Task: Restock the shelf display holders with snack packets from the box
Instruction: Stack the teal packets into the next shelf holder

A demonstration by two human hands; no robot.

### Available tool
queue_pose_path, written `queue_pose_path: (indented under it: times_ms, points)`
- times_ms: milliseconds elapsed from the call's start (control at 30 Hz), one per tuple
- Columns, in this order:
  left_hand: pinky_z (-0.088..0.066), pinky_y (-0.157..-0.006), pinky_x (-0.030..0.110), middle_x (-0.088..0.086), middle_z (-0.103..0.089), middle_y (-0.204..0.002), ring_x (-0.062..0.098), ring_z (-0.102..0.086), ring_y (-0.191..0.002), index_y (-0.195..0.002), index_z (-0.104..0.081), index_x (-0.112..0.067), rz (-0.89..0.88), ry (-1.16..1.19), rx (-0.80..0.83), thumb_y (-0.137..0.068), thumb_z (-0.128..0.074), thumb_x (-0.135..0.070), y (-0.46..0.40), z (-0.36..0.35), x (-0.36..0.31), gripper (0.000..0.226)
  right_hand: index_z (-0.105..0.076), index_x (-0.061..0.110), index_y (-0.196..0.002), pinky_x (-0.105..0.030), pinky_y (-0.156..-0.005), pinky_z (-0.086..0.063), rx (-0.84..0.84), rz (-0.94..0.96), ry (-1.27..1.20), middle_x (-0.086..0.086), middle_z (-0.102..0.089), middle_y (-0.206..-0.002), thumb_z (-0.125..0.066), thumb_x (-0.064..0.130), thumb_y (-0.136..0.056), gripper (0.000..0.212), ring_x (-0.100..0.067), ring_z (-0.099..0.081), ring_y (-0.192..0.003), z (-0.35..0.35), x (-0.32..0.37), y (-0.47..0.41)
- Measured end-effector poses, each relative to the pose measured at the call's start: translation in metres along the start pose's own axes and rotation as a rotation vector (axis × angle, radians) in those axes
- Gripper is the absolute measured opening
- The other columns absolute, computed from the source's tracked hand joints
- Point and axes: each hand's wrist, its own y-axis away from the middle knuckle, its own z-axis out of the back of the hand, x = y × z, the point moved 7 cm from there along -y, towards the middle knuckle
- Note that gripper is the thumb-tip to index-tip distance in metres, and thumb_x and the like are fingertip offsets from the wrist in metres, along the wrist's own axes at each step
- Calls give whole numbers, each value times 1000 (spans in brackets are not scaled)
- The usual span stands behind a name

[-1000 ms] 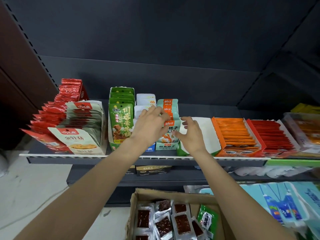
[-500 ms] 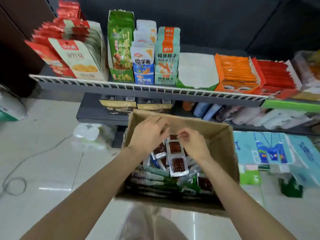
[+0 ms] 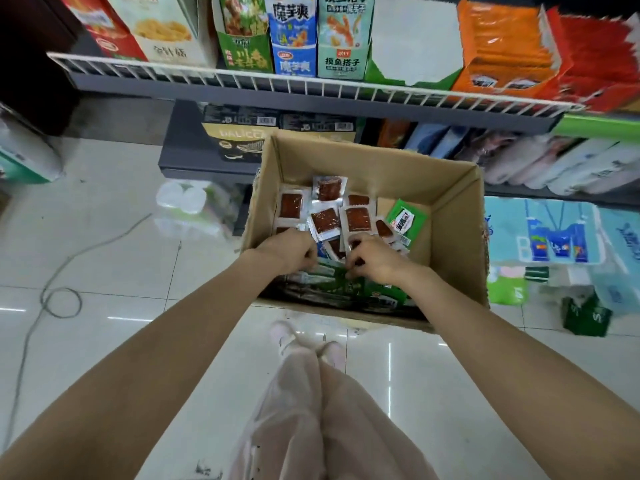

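Note:
An open cardboard box [image 3: 453, 220] stands on the floor below the shelf. Inside lie several clear packets with red-brown snacks [image 3: 325, 220], one green packet [image 3: 406, 220] at the right, and green packets [image 3: 332, 287] along the near side. My left hand [image 3: 289, 251] and my right hand [image 3: 374, 259] are both down in the pile, fingers curled round packets there; the fingertips are partly hidden. On the shelf above, a green display holder [image 3: 412, 39] shows its bare white inside, between a teal holder [image 3: 343, 62] and an orange one [image 3: 502, 53].
A white wire rail [image 3: 311, 85] fronts the shelf. Blue [image 3: 294, 65], green [image 3: 242, 55] and red [image 3: 599, 57] holders stand full. Tissue packs [image 3: 561, 168] fill the lower shelf; blue packs [image 3: 547, 233] lie right of the box. A cable [image 3: 59, 301] loops on the floor.
Both hands came down from the shelf holders into the box and sank deeper among the packets. My view tilted down, so the box now fills the middle.

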Motion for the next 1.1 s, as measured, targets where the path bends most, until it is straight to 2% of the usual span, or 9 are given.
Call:
queue_pose_path:
  times_ms: [100, 267, 400, 567, 700, 800, 933, 1033, 1100]
  points:
    - [-48, -84, 33, 1, -63, -100, 18, -58, -92, -103, -63, -14, 8, 76, 4, -84, -67, -39, 4, 9, -4, 31, -68, 9, -104, -33, -106, -27, -120, 26, -19, -8, -44, -135, -61, 19, -90, 19, -24, -38, -128, 10, -3, -2]
    - [-48, -87, 36, 8, -54, -116, 25, -55, -102, -118, -53, -14, 17, -175, 78, -84, -69, -15, 10, 6, -12, 38, -57, 16, -91, -28, -69, -41, -93, 36, -183, 4, -53, -87, -62, 24, -89, 9, -18, -54, -89, 13, 4, 9]
    - [-43, -70, 31, 10, -55, -98, 23, -52, -83, -97, -51, -13, -20, -248, 42, -88, -63, -11, 9, 9, -18, 15, -61, 12, -108, -26, -72, -41, -44, 6, -213, 2, -55, -96, -70, 13, -82, 27, -15, -52, -88, 3, 0, 8]
    - [-49, -84, 36, 11, -57, -109, 25, -58, -95, -113, -57, -11, 7, -127, -51, -92, -59, -15, 13, 24, -15, 22, -61, 11, -97, -28, -73, -41, -205, 39, -271, 2, -59, -91, -67, 13, -84, 14, -18, -56, -87, 23, -7, 8]
    - [-46, -78, 32, 12, -64, -93, 25, -59, -89, -95, -61, -6, -31, 65, -264, -90, -61, -13, 21, 72, -12, 9, -60, 23, -96, -34, -89, -49, -451, -10, -740, 1, -65, -100, -63, 32, -87, 13, -16, -62, -95, 67, -20, 20]
    - [-43, -69, 30, 13, -60, -78, 24, -56, -75, -89, -62, -3, -28, 319, -382, -88, -64, -14, 27, 107, -8, 11, -59, 22, -116, -44, -96, -49, -500, -11, -994, 1, -62, -116, -64, 39, -84, 37, -20, -61, -107, 97, -14, 26]
    - [-48, -81, 32, 10, -62, -89, 21, -58, -83, -96, -64, -4, -71, 545, -522, -87, -66, -16, 40, 151, -17, 15, -52, 19, -116, -31, -85, -55, -438, -14, -1198, 4, -60, -116, -66, 30, -85, 36, -14, -60, -106, 119, 7, 23]
    - [-41, -69, 29, 14, -61, -83, 19, -54, -77, -92, -62, -1, -77, 413, -662, -89, -64, -18, 56, 183, -35, 18, -45, 13, -128, -25, -68, -56, -534, -105, -1262, -4, -58, -125, -63, 30, -88, 47, -18, -62, -105, 147, 21, 16]
    - [-39, -63, 32, 17, -61, -77, 26, -56, -73, -84, -61, 0, -84, 265, -758, -89, -61, -14, 68, 205, -49, 15, -46, 15, -129, -28, -71, -54, -517, -82, -1369, -5, -60, -124, -62, 32, -89, 47, -20, -61, -107, 167, 41, 11]
